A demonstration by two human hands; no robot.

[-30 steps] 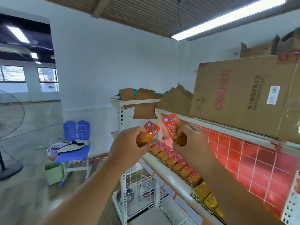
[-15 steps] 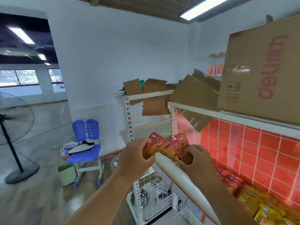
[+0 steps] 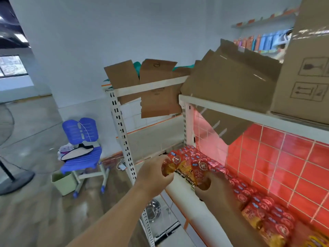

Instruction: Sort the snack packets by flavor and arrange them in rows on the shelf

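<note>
The left hand (image 3: 154,172) grips one red snack packet (image 3: 171,164) and the right hand (image 3: 216,188) grips another packet (image 3: 200,172), fingers curled, above the shelf (image 3: 185,195) front edge.

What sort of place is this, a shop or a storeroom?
Most likely a small shop, or a mock-up of one: white metal shelving holds rows of red snack packets, cardboard cartons sit on its top shelf, and a wall shelf of colourful goods hangs farther back.
</note>
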